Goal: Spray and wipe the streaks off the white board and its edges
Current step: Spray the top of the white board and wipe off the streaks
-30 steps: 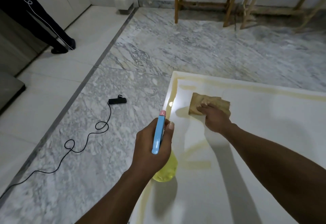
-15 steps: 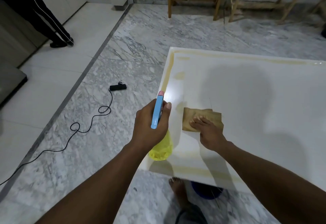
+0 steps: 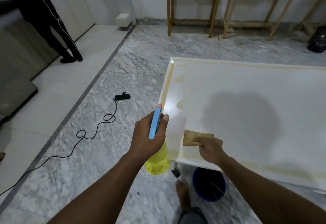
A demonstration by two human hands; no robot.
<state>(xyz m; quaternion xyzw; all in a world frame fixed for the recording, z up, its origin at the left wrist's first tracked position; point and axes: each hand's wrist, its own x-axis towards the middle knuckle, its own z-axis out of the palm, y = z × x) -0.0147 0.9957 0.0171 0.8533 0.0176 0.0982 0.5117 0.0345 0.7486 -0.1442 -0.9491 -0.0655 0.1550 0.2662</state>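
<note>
Board: the white board (image 3: 247, 103) lies flat, raised above the floor, yellowish streaks along its left, far and near edges.
Floor: grey-veined marble floor (image 3: 141, 68) – a black cable (image 3: 98, 126) snakes across it.
Room: two wooden stands (image 3: 194, 3) by the far wall; another person's dark trouser legs (image 3: 53, 29) at left.
Bucket: blue bucket (image 3: 209, 186) under the board's near corner – contents unclear.
Left hand (image 3: 148, 135): closed round a spray bottle (image 3: 157, 163), yellow body, blue trigger head.
Right hand (image 3: 210, 151): fingers pressing a tan cloth (image 3: 192, 138) onto the board near its left corner.
</note>
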